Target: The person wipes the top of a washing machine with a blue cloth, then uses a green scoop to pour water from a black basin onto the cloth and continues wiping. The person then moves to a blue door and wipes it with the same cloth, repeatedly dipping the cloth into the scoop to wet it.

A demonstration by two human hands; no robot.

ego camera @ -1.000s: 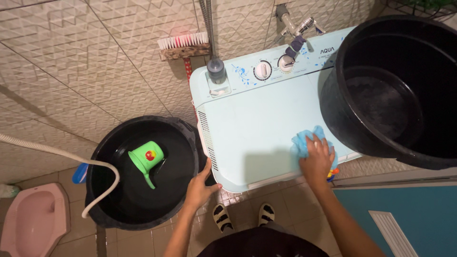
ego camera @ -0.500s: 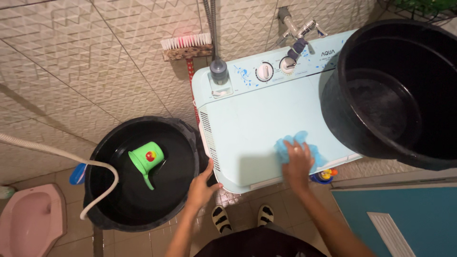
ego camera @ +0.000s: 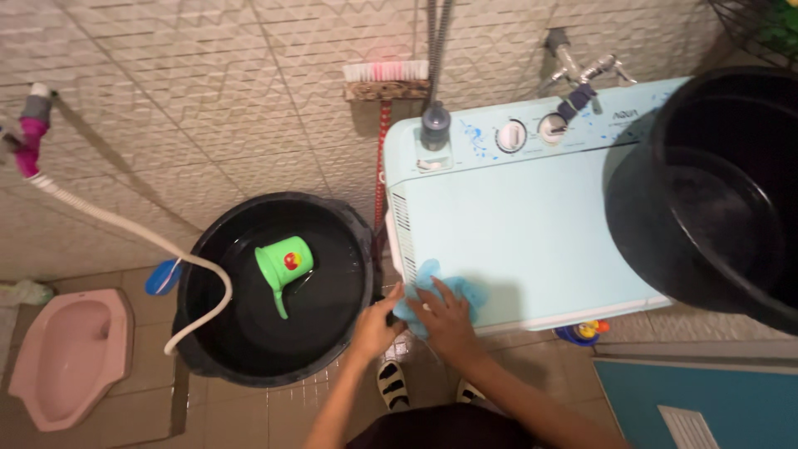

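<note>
Blue cloth (ego camera: 440,291) lies bunched at the front-left corner of the pale blue washing machine (ego camera: 532,224), about 6 o'clock in frame. Right hand (ego camera: 449,320) pressed flat on top of cloth, fingers spread, palm down. Left hand (ego camera: 378,324) just beside it at 9 o'clock, fingertips touching the cloth's left edge and the machine corner; hands close together, nearly touching. Cannot tell whether left hand pinches cloth or only rests on it.

Big black tub (ego camera: 706,141) sits on the machine's right half, at 3 o'clock from cloth, well apart. Two control dials (ego camera: 511,135) along the machine's back edge at 12 o'clock. Black bucket (ego camera: 199,333) on floor at 9 o'clock of hands, holding water, with green scoop (ego camera: 283,264) floating inside, tilted. White hose (ego camera: 125,233) runs from wall over bucket rim. Scrub brush (ego camera: 385,79) with red handle leans on tiled wall at 12 o'clock. Pink squat toilet (ego camera: 66,353) far left at 9 o'clock. Sandalled feet (ego camera: 391,378) below hands.
</note>
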